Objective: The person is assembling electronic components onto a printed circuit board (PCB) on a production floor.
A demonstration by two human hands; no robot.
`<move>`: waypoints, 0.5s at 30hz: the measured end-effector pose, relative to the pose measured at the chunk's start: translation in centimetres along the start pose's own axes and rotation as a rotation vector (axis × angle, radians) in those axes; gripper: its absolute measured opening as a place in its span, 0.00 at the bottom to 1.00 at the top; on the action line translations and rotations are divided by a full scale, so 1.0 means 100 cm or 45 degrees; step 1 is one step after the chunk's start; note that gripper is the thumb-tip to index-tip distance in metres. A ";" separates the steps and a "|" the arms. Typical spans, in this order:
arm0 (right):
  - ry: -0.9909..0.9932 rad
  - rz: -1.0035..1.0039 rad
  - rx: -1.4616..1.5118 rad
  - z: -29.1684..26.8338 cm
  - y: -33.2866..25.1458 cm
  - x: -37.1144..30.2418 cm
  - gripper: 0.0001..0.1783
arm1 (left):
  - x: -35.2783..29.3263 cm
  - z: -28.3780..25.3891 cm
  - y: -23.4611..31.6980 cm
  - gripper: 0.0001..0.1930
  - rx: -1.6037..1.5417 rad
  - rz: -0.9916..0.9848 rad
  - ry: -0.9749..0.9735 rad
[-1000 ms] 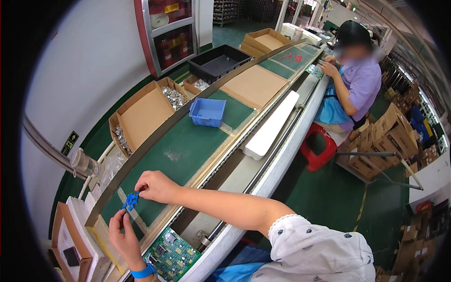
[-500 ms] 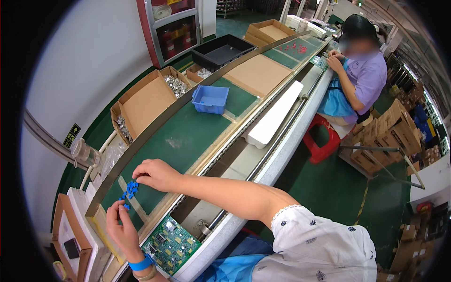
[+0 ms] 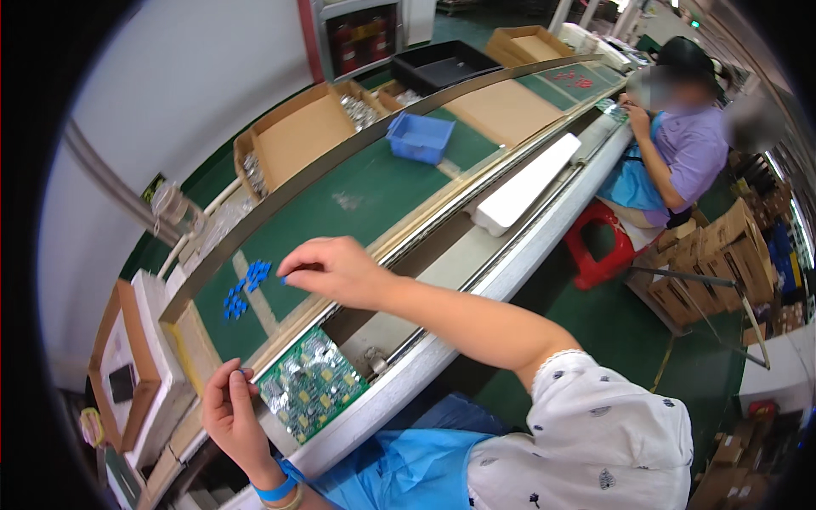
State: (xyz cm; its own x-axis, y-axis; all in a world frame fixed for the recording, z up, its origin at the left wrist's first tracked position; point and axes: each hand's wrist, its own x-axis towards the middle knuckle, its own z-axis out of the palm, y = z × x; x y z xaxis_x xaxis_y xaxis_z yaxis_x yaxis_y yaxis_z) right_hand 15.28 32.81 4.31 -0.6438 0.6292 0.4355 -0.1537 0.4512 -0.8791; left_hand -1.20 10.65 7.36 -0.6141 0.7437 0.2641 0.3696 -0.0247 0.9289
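Observation:
Small blue components lie in a loose pile on the green work surface. To the right of the pile, my right hand is closed in a pinch, and a bit of blue shows at its fingertips. My left hand, with a blue band at the wrist, is pinched beside the left edge of a green circuit board. A tiny dark-blue piece peeks out between its thumb and finger. The board lies on the rail track in front of me, crowded with chips and silvery parts.
A blue bin stands farther along the bench, near a long white block. Cardboard boxes with metal parts and a black tray line the far side. A co-worker sits at the right by a red stool.
Both hands have drawn back from the blue pile: the left down beside the circuit board, the right toward the right. My view has shifted, and the pile now lies uncovered.

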 end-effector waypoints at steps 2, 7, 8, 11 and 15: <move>-0.048 0.009 -0.099 -0.006 -0.007 -0.014 0.10 | -0.019 -0.011 -0.001 0.07 -0.057 -0.035 0.023; -0.050 0.250 -0.084 -0.033 -0.010 -0.051 0.09 | -0.042 0.006 -0.005 0.05 -0.041 -0.005 -0.069; -0.076 0.192 -0.088 -0.025 -0.011 -0.049 0.09 | -0.053 0.001 -0.006 0.05 -0.009 -0.025 -0.028; -0.046 0.047 -0.042 -0.006 0.011 -0.048 0.11 | -0.078 0.009 -0.018 0.05 -0.010 -0.040 -0.016; -0.020 0.104 -0.097 -0.017 0.004 -0.051 0.10 | -0.085 0.023 -0.021 0.05 -0.086 -0.011 -0.074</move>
State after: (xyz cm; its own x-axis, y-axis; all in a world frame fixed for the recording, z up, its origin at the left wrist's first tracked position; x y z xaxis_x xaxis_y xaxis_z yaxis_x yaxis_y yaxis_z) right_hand 19.81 30.83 2.08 -0.6634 0.6564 0.3593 -0.0431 0.4458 -0.8941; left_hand 4.85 5.93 2.59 -0.5748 0.7816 0.2422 0.3154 -0.0615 0.9470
